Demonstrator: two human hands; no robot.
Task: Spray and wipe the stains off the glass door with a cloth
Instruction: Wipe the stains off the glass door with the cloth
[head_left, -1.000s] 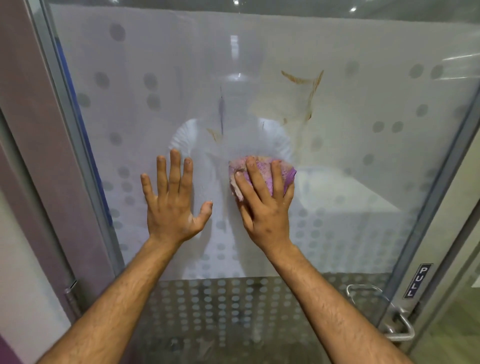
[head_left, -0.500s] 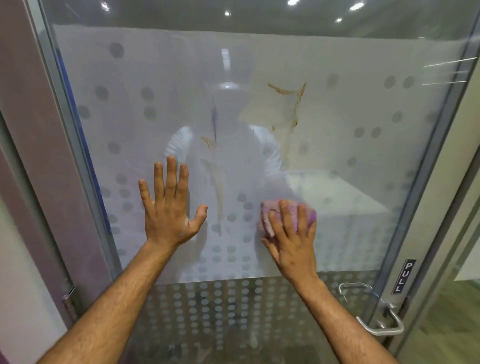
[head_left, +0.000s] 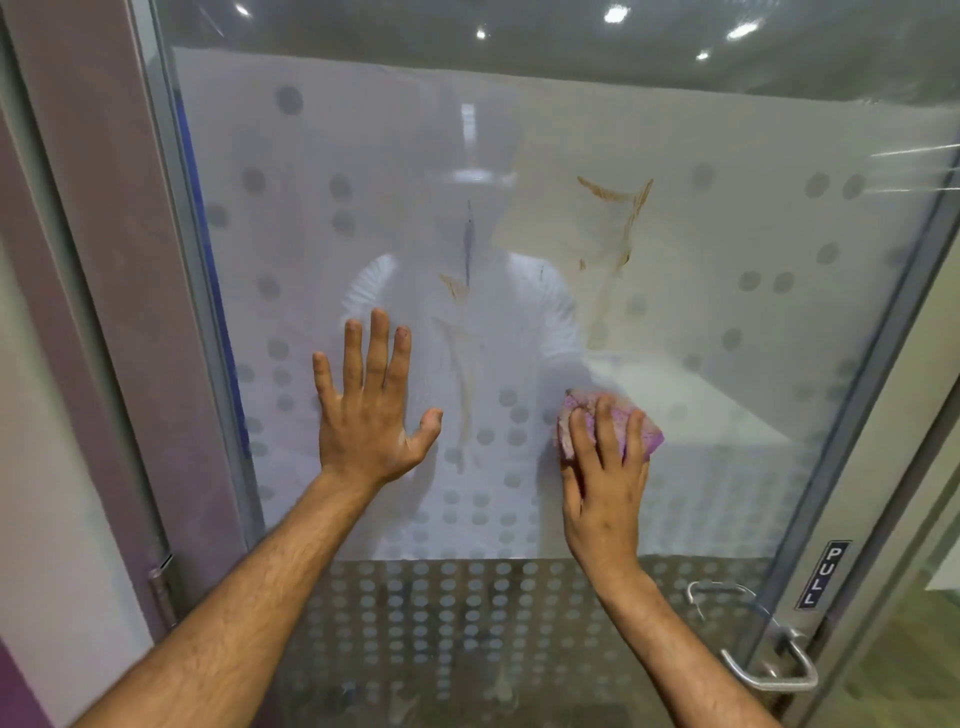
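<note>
We face the frosted, dot-patterned glass door, brown stains upper centre-right and a streak mid-frame. Our left hand lies flat on the pane, fingers spread wide; our right hand presses the purple cloth against the glass, centre-right. Metal handle and PULL label sit lower right, ceiling lights reflected above.

An office is suggested by the dot-frosted glass door, with a PULL label above its handle.
</note>
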